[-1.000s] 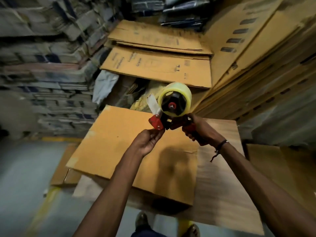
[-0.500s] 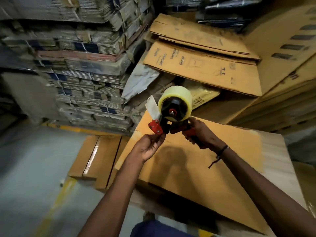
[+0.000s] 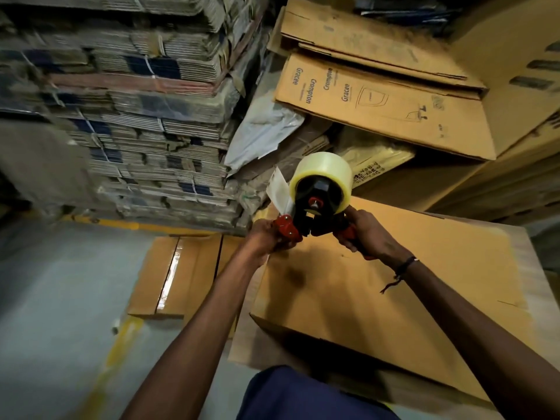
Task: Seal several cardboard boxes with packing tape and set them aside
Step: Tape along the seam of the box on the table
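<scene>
A red and black tape dispenser [image 3: 306,219] with a clear tape roll [image 3: 322,177] is held up over a flat brown cardboard box [image 3: 394,292]. My right hand [image 3: 368,234] grips its red handle. My left hand [image 3: 266,236] pinches the dispenser's red front end, where a loose flap of tape [image 3: 280,190] sticks up. On the floor to the left lies a taped flat box [image 3: 175,274] with a shiny tape strip down its seam.
Tall stacks of bundled flattened cartons [image 3: 136,116] stand at the left back. Printed brown cartons [image 3: 378,98] lean at the back right. A yellow line [image 3: 115,356] runs across the grey floor [image 3: 51,298]. A wooden surface [image 3: 542,298] lies under the box.
The view has swung left and down, bringing the carton stacks and floor box closer. Both hands stay on the dispenser, and my left hand has closed in on its red front.
</scene>
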{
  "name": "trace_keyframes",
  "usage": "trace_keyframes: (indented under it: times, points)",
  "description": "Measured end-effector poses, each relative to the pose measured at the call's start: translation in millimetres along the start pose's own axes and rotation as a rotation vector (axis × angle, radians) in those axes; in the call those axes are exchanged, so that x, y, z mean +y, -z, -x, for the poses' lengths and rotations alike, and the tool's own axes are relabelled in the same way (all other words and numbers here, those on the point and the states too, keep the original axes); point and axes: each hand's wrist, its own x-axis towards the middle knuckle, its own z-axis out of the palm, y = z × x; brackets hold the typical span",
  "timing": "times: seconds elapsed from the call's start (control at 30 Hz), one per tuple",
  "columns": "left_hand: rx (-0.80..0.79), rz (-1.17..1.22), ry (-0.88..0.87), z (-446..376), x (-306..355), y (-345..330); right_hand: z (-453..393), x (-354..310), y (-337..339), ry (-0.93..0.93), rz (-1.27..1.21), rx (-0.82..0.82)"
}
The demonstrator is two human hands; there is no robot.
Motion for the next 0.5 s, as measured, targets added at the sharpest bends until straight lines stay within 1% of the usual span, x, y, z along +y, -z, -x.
trace_keyframes:
  times: [0.1, 0.13, 0.2, 0.37, 0.43, 0.5]
  points:
    - [0.102, -0.246, -0.107, -14.9, 6.1, 12.9, -3.7, -2.0, -0.9, 0.004, 0.172, -0.018]
    - [0.136, -0.282, -0.117, -18.4, 9.3, 17.6, -5.8, -1.0, -0.6, 0.01, 0.213, -0.028]
    - [0.175, -0.281, -0.143, -23.7, 11.8, 26.3, -9.2, 3.4, 2.0, 0.013, 0.277, -0.036]
    - [0.174, -0.312, -0.235, -26.1, 4.0, 39.2, -13.1, 26.9, 13.2, 0.074, 0.392, -0.061]
    - [0.217, -0.309, -0.252, -30.1, 1.7, 53.3, -11.0, 37.7, 19.4, 0.058, 0.367, -0.047]
    - [0.22, -0.341, -0.266, -32.0, -0.7, 68.1, -5.6, 45.7, 28.6, 0.007, 0.321, -0.022]
